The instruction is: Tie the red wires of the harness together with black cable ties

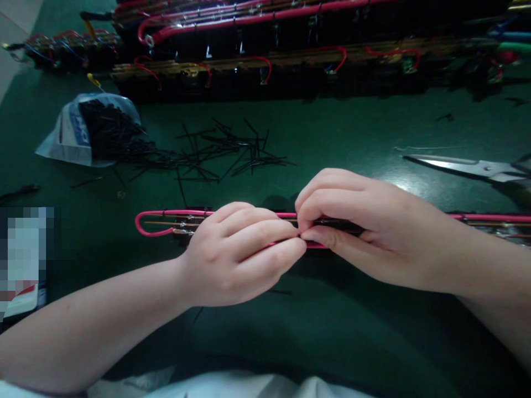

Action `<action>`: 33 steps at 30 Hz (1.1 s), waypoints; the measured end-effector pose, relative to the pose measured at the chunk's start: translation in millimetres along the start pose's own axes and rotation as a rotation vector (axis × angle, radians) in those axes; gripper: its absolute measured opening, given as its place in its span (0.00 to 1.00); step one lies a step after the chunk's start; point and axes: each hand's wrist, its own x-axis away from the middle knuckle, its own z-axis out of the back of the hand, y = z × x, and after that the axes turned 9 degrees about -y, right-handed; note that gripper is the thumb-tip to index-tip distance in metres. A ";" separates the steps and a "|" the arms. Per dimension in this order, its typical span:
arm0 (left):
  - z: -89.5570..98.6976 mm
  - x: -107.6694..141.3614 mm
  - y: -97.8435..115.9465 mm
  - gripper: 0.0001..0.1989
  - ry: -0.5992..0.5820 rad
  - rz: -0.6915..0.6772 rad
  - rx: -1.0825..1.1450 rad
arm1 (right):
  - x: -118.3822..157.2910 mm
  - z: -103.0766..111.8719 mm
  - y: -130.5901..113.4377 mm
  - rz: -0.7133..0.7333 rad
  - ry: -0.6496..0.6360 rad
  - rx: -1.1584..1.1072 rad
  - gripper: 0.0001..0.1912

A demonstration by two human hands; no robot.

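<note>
A long, narrow black assembly with brass strips lies across the green table under both hands. A red wire (pixel 188 213) runs along it, loops round at the left end and is bound by black ties. My left hand (pixel 244 251) lies over the assembly, its fingers closed and bent toward the right. From the other side, my right hand (pixel 352 226) is closed with thumb and fingertips pinched together. The fingertips of both hands meet over the assembly. What they pinch is too small and covered to make out.
Loose black cable ties (pixel 244 149) spill from a clear plastic bag (pixel 74 132) behind the left hand. Scissors (pixel 477 166) lie at the right. Larger black assemblies with a thick red cable (pixel 265 25) stretch along the back. A blurred-out item (pixel 25 249) sits at the left edge.
</note>
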 end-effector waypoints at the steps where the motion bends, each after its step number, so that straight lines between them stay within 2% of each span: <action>1: -0.2 0.0 0.3 0.05 -0.005 -0.001 -0.005 | 0.1 0.3 0.1 -0.001 -0.002 -0.002 0.07; 16: 1.6 2.1 1.8 0.09 -0.039 0.051 0.034 | 0.5 -1.2 0.9 -0.026 -0.007 -0.014 0.07; 33: 6.5 0.1 -0.1 0.08 -0.102 0.007 0.025 | 0.6 -3.3 -0.9 -0.021 -0.004 -0.027 0.10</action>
